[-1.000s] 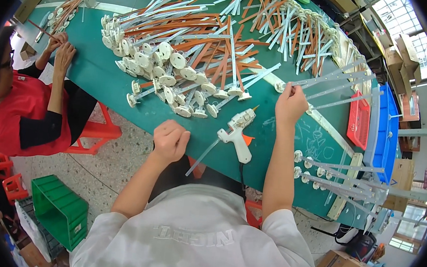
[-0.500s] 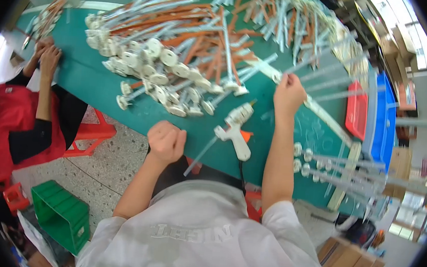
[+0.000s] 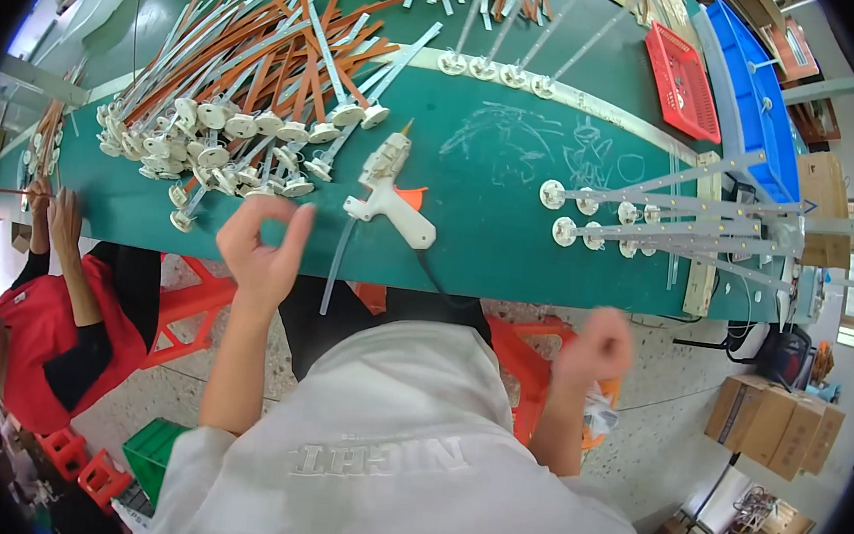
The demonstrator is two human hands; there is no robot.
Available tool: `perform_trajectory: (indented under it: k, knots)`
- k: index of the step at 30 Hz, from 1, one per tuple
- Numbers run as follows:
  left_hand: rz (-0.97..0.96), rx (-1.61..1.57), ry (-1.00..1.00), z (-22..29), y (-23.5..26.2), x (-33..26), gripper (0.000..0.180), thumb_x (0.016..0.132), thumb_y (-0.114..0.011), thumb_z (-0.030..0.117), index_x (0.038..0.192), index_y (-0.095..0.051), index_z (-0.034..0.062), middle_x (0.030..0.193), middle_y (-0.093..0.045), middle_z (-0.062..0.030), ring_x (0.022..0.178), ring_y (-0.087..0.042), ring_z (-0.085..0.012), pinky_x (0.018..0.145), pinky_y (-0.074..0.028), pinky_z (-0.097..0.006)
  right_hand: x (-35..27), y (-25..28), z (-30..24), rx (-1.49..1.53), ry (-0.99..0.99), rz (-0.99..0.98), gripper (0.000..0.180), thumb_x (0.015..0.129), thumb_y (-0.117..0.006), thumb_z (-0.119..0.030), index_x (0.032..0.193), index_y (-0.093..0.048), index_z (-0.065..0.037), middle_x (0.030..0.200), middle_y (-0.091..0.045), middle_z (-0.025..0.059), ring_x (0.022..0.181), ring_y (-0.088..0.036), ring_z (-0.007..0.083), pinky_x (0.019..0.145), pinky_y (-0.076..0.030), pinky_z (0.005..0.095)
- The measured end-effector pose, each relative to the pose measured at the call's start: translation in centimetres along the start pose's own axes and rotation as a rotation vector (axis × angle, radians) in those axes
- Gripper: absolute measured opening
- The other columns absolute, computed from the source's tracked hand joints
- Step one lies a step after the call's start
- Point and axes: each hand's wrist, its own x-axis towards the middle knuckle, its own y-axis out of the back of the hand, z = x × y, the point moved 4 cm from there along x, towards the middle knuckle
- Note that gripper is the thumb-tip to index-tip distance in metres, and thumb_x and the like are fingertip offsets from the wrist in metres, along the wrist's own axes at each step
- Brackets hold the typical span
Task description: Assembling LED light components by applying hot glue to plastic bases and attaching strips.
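Observation:
My left hand hovers at the table's front edge, near the pile of strips. Its fingers curl loosely, with the thumb apart and nothing between. Out past the table edge on the right is my right hand, smeared by motion; its fingers are not clear. A white hot glue gun with an orange trigger lies between the hands, touched by neither, a clear glue stick jutting from its back. Left of it spreads a heap of orange and silvery strips with white round bases.
Clear strips on round bases stand along a pale rail at the back. More strips with bases are at the right. Behind are a red basket and a blue bin. A person in red works at the left.
My right hand has drawn back from the clear strips at the rail to beyond the table's front edge. The left thumb has lifted off its fingers. The view has turned rightward.

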Motion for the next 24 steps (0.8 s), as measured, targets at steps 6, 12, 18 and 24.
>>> perform_trajectory:
  k: [6, 12, 18, 24]
  knots:
    - [-0.548, -0.185, -0.268, 11.4, -14.0, 3.6, 0.098, 0.058, -0.088, 0.034, 0.137, -0.040, 0.0010, 0.136, -0.047, -0.0220, 0.126, -0.046, -0.0359, 0.104, -0.038, -0.042, 8.8, 14.6, 7.9, 0.002, -0.003, 0.352, 0.074, 0.069, -0.079, -0.006, 0.132, -0.040, -0.001, 0.131, -0.048, 0.0130, 0.122, -0.046, 0.0251, 0.104, -0.038, 0.0404]
    - [-0.778, -0.268, -0.224, 13.2, -26.2, 3.3, 0.137, 0.044, -0.091, 0.046, 0.146, -0.015, -0.0027, 0.149, -0.026, -0.0263, 0.138, -0.029, -0.0383, 0.113, -0.027, -0.042, 17.4, 8.5, 11.8, 0.471, -0.042, -0.423, 0.132, 0.047, -0.093, -0.029, 0.150, -0.014, -0.004, 0.154, -0.022, 0.0147, 0.143, -0.021, 0.0285, 0.116, -0.015, 0.0443]
    - [-0.866, -0.461, -0.286, 16.2, -31.2, 3.9, 0.118, 0.046, -0.091, 0.036, 0.141, -0.031, 0.0040, 0.132, -0.047, -0.0237, 0.123, -0.047, -0.0371, 0.105, -0.037, -0.041, 17.3, 0.4, 8.2, 0.777, -0.089, -0.684, 0.119, 0.048, -0.094, -0.017, 0.145, -0.027, -0.004, 0.141, -0.041, 0.0111, 0.133, -0.038, 0.0233, 0.109, -0.031, 0.0389]
    - [-0.892, -0.476, -0.311, 16.1, -33.8, 1.2, 0.058, 0.064, -0.079, 0.020, 0.115, -0.056, 0.0070, 0.112, -0.059, -0.0100, 0.090, -0.063, -0.0231, 0.080, -0.050, -0.036, 15.3, -2.3, 6.9, 0.285, -0.048, -0.464, 0.055, 0.057, -0.086, -0.006, 0.105, -0.061, -0.004, 0.099, -0.062, 0.0052, 0.090, -0.059, 0.0160, 0.080, -0.049, 0.0325]
